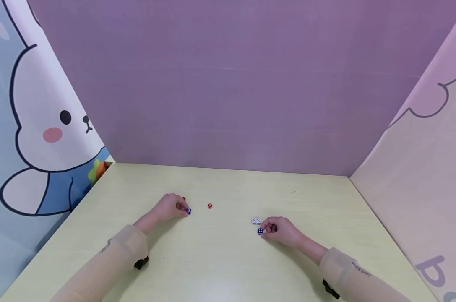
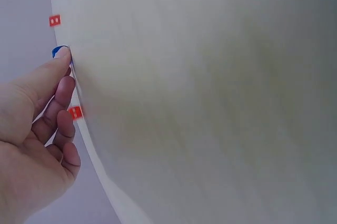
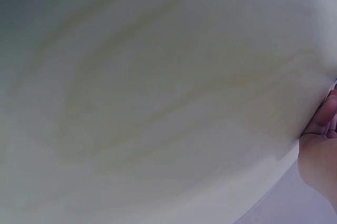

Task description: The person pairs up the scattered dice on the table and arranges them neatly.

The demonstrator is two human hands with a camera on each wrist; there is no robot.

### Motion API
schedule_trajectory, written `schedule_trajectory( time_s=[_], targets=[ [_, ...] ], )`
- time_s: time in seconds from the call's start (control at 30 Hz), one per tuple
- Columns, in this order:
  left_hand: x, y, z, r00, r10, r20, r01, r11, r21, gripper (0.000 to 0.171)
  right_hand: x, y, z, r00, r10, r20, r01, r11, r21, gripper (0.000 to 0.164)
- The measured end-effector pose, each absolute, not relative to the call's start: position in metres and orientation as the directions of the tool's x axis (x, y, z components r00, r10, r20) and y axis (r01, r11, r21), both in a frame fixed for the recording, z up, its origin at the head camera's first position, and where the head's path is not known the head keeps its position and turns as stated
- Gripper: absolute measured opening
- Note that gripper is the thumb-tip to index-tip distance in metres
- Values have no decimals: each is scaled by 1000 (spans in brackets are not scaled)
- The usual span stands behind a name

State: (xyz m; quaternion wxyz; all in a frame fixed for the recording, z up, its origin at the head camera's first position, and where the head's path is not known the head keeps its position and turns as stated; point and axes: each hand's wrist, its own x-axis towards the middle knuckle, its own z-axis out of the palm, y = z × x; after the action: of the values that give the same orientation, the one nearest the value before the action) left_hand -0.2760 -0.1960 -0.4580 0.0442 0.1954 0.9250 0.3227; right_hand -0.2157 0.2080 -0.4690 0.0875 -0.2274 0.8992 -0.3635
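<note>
On the left of the table, my left hand (image 1: 172,207) pinches a blue die (image 1: 188,211) between thumb and fingertips. In the left wrist view the same hand (image 2: 45,113) shows its thumb over the blue die (image 2: 61,53), its other fingers curled. One red die (image 1: 183,198) sits just behind this hand, and another red die (image 1: 210,206) lies to its right. My right hand (image 1: 282,231) pinches a second blue die (image 1: 259,231) at the tabletop. Two white dice (image 1: 256,221) stand side by side right behind that die. Only part of my right hand (image 3: 321,145) enters the right wrist view.
The pale wooden table (image 1: 212,268) meets a purple backdrop (image 1: 228,92) at its far edge. A panel with a cartoon rabbit (image 1: 54,126) stands on the left, and a pale panel (image 1: 420,176) borders the right side.
</note>
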Motion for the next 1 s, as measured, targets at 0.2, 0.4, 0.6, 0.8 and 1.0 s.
schedule_trajectory(
  time_s=[0.2, 0.4, 0.6, 0.8, 1.0],
  targets=[
    [-267, -183, -457, -911, 411, 38, 348, 717, 604, 12, -214, 208, -468, -885, -466, -1, -336, 640, -691, 15],
    [-256, -172, -460, -903, 427, 48, 365, 704, 610, 13, -214, 207, -466, -886, -463, 0, -335, 641, -690, 15],
    [-242, -155, -457, -905, 423, 43, 348, 678, 647, 13, -212, 206, -465, -884, -468, 0, -338, 638, -691, 14],
    [-232, -129, -455, -911, 411, 30, 321, 662, 678, 14, -211, 205, -464, -886, -463, -3, -332, 640, -693, 16],
    [-228, -102, -455, -904, 427, 31, 340, 672, 658, 14, -211, 205, -466, -891, -453, -10, -318, 642, -698, 16]
  ],
)
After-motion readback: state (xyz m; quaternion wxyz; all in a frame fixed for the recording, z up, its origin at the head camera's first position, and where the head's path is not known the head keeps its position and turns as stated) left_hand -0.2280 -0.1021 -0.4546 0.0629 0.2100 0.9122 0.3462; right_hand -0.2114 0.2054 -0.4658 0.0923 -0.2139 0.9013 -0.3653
